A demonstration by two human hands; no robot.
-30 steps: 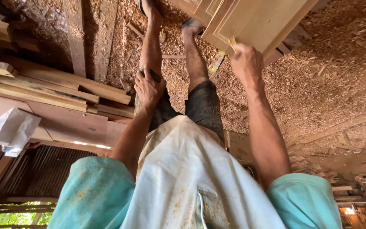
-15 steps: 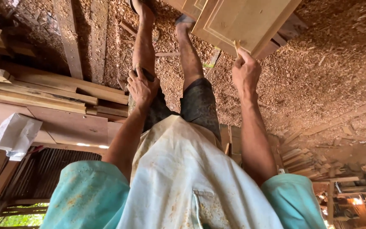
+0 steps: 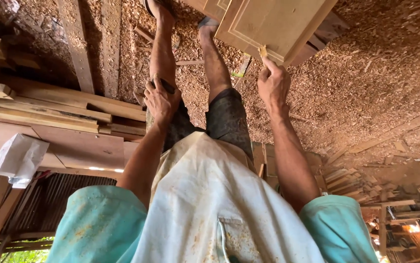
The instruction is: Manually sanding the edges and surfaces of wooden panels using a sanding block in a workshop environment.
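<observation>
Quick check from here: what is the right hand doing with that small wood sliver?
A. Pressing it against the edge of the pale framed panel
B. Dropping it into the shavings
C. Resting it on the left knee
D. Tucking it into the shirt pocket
A: the right hand pinches the sliver at the lower edge of the panel, while the left hand rests on the thigh.

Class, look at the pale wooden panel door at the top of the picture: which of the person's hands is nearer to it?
The right hand: its fingertips pinch a small wood sliver at the panel door's lower edge. The left hand rests on the thigh, well apart from the door.
</observation>
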